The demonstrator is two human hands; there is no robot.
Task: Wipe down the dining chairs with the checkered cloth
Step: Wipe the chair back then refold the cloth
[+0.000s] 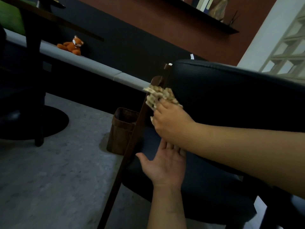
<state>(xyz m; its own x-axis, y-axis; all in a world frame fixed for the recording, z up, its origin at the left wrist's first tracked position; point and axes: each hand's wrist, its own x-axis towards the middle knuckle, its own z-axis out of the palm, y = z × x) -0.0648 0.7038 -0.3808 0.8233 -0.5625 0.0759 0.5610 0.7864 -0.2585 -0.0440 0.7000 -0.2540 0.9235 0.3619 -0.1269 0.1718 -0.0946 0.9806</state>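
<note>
Right hand (170,121) at frame centre is bunching the checkered cloth (159,95) against the dining chair (231,100) backrest's left edge by the wooden post running upper right to lower left, left hand (165,166) spreading open, empty, just below.

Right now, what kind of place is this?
Probably a dining corner in a home or small cafe: a padded chair at a table, a long wall bench with a toy fox, and a shelf.
</note>
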